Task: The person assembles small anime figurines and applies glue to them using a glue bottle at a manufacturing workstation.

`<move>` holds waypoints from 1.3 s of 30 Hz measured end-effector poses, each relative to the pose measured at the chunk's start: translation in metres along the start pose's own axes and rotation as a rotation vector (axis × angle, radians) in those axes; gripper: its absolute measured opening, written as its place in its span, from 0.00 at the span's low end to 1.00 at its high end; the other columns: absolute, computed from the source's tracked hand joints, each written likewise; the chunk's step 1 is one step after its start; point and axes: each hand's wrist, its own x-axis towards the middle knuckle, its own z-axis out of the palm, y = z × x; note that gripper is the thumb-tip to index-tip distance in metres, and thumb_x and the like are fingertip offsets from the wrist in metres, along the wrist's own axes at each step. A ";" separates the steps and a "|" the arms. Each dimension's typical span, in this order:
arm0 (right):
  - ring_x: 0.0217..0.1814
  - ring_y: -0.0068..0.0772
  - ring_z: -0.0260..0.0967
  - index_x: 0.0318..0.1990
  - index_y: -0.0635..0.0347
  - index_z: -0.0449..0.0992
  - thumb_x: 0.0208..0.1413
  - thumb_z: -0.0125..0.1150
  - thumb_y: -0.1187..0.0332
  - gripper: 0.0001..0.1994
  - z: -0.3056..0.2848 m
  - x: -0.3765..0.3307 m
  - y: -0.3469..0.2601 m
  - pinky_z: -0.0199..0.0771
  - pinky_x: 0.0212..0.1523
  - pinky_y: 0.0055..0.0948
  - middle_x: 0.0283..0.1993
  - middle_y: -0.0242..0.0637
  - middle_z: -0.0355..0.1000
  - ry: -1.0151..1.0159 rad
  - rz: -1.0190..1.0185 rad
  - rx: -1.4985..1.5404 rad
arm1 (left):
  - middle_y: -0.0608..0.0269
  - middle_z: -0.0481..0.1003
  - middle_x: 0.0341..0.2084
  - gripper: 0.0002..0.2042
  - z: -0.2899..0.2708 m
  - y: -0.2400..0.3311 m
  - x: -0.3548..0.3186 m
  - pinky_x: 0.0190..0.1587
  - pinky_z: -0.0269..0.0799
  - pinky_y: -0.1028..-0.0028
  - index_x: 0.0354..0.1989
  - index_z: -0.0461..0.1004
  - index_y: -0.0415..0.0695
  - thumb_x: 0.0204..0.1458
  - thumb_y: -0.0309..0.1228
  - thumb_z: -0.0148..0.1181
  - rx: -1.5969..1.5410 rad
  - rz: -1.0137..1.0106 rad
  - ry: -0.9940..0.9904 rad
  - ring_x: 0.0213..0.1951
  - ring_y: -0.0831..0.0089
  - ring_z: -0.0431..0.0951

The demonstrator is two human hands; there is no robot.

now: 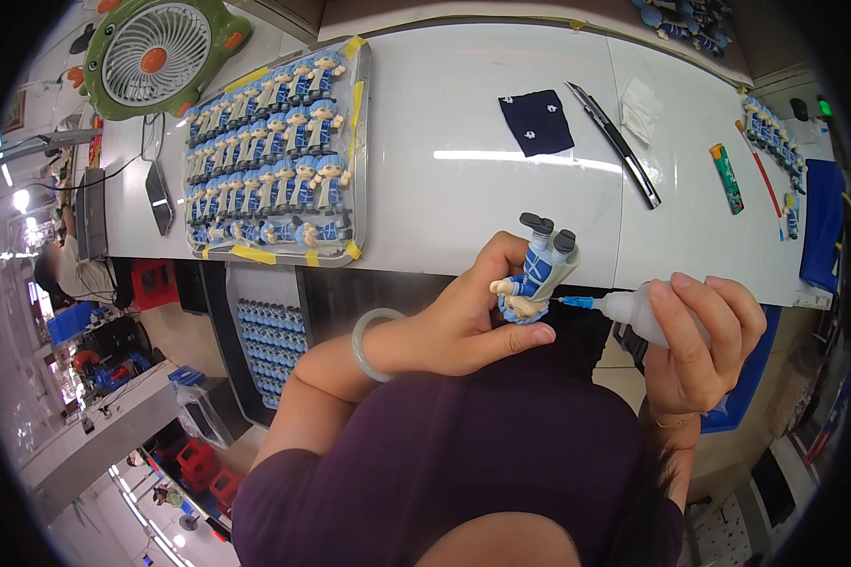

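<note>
My left hand (473,317) is closed round a small figurine (536,271) in blue clothes with a pale cape. It is held upside down, its dark shoes up and its light-blue hair low between my thumb and fingers. In my right hand (704,345) is a whitish squeeze bottle (641,312) with a blue needle tip (577,302). The tip points left and comes close to the figurine near its head and cape; whether it touches, I cannot tell.
On the white table (425,189) stands a tray (361,142) of similar figurines, with a green fan (156,59) behind. A dark cloth (537,123), a utility knife (616,146), a white tissue (640,109) and a green lighter (726,178) lie farther right. A blue bin (823,222) stands at the right edge.
</note>
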 end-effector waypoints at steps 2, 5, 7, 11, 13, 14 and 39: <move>0.41 0.26 0.60 0.35 0.43 0.76 0.37 0.61 0.73 0.14 -0.001 0.000 0.000 0.56 0.40 0.24 0.38 0.20 0.68 -0.002 0.006 -0.005 | 0.65 0.60 0.36 0.23 0.000 0.000 0.002 0.39 0.58 0.80 0.48 0.52 0.40 0.47 0.28 0.58 0.001 -0.004 -0.013 0.36 0.81 0.59; 0.41 0.26 0.60 0.35 0.43 0.76 0.37 0.62 0.73 0.14 -0.002 -0.001 0.001 0.56 0.40 0.23 0.38 0.20 0.68 -0.005 0.022 -0.007 | 0.65 0.60 0.35 0.23 0.001 0.000 0.004 0.39 0.59 0.80 0.48 0.51 0.40 0.48 0.28 0.57 0.003 -0.011 -0.019 0.35 0.81 0.59; 0.41 0.27 0.60 0.35 0.44 0.77 0.35 0.61 0.74 0.15 -0.001 -0.002 0.002 0.57 0.40 0.24 0.38 0.21 0.68 -0.002 0.027 0.006 | 0.65 0.60 0.35 0.23 0.001 0.001 0.005 0.38 0.58 0.81 0.47 0.51 0.41 0.48 0.28 0.57 -0.022 -0.026 -0.020 0.35 0.82 0.59; 0.40 0.30 0.61 0.33 0.49 0.77 0.32 0.61 0.77 0.16 0.004 -0.001 0.008 0.60 0.41 0.27 0.36 0.25 0.69 0.014 0.062 0.071 | 0.65 0.60 0.35 0.22 -0.001 -0.002 0.005 0.38 0.58 0.81 0.47 0.52 0.42 0.48 0.28 0.57 -0.098 -0.092 -0.024 0.34 0.82 0.59; 0.39 0.33 0.63 0.32 0.55 0.75 0.29 0.58 0.79 0.16 0.011 -0.002 0.016 0.61 0.44 0.29 0.35 0.31 0.70 0.063 0.267 0.270 | 0.65 0.60 0.35 0.22 -0.003 -0.005 0.007 0.38 0.59 0.81 0.47 0.52 0.42 0.48 0.28 0.57 -0.256 -0.070 -0.035 0.34 0.82 0.60; 0.39 0.33 0.63 0.32 0.55 0.75 0.29 0.58 0.79 0.16 0.015 -0.004 0.025 0.61 0.44 0.29 0.35 0.31 0.70 0.064 0.264 0.266 | 0.65 0.60 0.35 0.22 -0.003 -0.004 0.008 0.38 0.59 0.81 0.47 0.52 0.42 0.48 0.28 0.57 -0.257 -0.064 -0.036 0.34 0.82 0.60; 0.24 0.19 0.51 0.35 0.64 0.68 0.47 0.45 0.57 0.18 0.061 -0.019 -0.009 0.49 0.26 0.19 0.24 0.29 0.60 -0.726 0.921 1.956 | 0.56 0.66 0.40 0.25 -0.002 -0.002 0.023 0.50 0.57 0.68 0.39 0.66 0.41 0.31 0.30 0.70 0.162 0.091 0.055 0.45 0.65 0.66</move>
